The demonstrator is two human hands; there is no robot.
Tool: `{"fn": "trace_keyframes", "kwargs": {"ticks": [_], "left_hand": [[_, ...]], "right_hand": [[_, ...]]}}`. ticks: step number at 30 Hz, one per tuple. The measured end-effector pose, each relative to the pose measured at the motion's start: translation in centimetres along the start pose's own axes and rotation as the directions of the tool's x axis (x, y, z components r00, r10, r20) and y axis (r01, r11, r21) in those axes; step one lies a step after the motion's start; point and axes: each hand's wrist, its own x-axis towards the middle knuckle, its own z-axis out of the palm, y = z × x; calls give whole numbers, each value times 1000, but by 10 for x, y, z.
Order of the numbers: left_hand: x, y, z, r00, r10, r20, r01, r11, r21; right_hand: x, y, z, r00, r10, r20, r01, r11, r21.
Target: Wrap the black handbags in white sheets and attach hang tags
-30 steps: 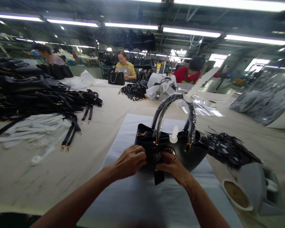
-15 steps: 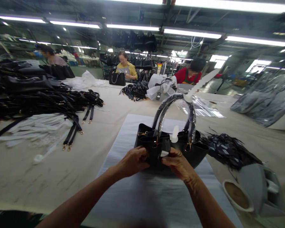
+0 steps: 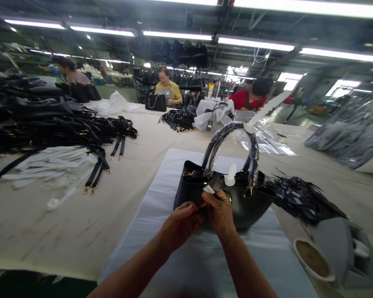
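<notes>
A black handbag (image 3: 248, 207) stands upright on a pale sheet (image 3: 155, 194), its two raised handles (image 3: 216, 142) wrapped in clear film. At the bag's front, my right hand (image 3: 219, 211) pinches a dark tag (image 3: 216, 182) with a small white label. My left hand (image 3: 182, 223) is just left of it, fingers curled and pressed together in front of the bag; what they hold is too small and dark to name. A white strip (image 3: 231, 174) stands up at the bag's opening.
Black straps with gold clips (image 3: 96, 132) and white strips (image 3: 49, 165) lie at the left. Dark tags (image 3: 301, 196) are heaped right of the bag, near a tape dispenser (image 3: 338, 248) and a round bowl (image 3: 313, 258). Several people work across the table (image 3: 112, 207).
My right hand has moved left and turned with the tag, which now tilts. My left hand has shifted slightly lower and closer to it. The view has moved a little.
</notes>
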Motion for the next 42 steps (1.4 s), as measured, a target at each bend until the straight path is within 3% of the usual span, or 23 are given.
{"fn": "trace_keyframes", "kwargs": {"ticks": [2, 5, 19, 32, 35, 42], "left_hand": [[-4, -4, 0, 999, -13, -43, 7, 992, -127], [-9, -3, 1, 997, 46, -62, -55, 984, -167], [-4, 13, 6, 951, 261, -167, -264, 964, 1], [3, 19, 11, 989, 105, -106, -131, 950, -284], [5, 25, 17, 979, 31, -203, -107, 921, -374], [0, 41, 39, 895, -206, -395, -5, 882, -471]], "right_hand": [[2, 3, 1, 1000, -4, -11, 4, 1000, 14], [2, 7, 3, 999, -3, -32, 5, 998, 63], [1, 3, 15, 994, 47, -101, -41, 997, 60], [-1, 3, 15, 997, 20, -80, -19, 1000, 13], [-1, 2, 16, 997, 11, -79, -10, 1000, 22], [-8, -3, 22, 998, 12, -55, -9, 998, 56]]}}
